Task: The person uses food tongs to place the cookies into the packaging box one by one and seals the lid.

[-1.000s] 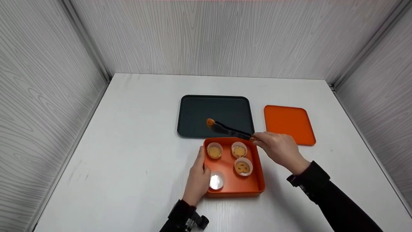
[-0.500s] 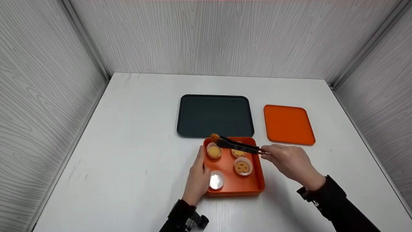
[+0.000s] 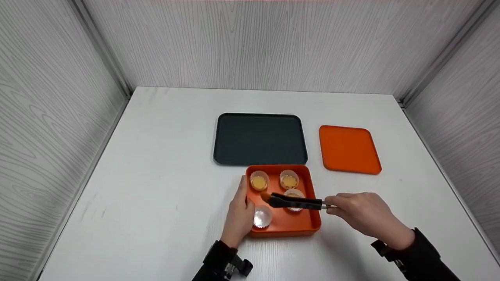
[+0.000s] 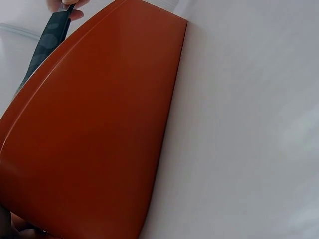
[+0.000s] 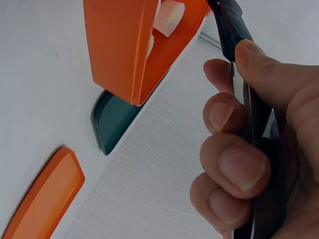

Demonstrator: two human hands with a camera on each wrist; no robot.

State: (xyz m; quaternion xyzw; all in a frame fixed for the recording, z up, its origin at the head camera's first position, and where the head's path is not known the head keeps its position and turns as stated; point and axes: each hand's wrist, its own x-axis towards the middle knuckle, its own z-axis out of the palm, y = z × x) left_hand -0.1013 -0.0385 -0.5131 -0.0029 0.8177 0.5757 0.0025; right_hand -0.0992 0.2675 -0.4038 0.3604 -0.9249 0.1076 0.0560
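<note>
My right hand grips a pair of black-tipped tongs, its fingers curled round the handle in the right wrist view. Between the tong tips is a small orange-brown piece of baked food, held over the orange box. My left hand holds that box by its left wall, thumb at the rim. Inside, two white paper cups with yellow-topped pastries stand at the back. A third filled cup is partly hidden under the tongs. Near my left thumb, another paper cup shows its bare bottom.
Behind the box lies a dark green tray, close to the box's back rim. A flat orange tray lies to the right of it. Pale wood-grain panels enclose the white table at the back and sides.
My right hand has brought the tongs and the food piece from above the dark tray toward me, over the box and near the bare paper cup. My left hand has stayed on the box.
</note>
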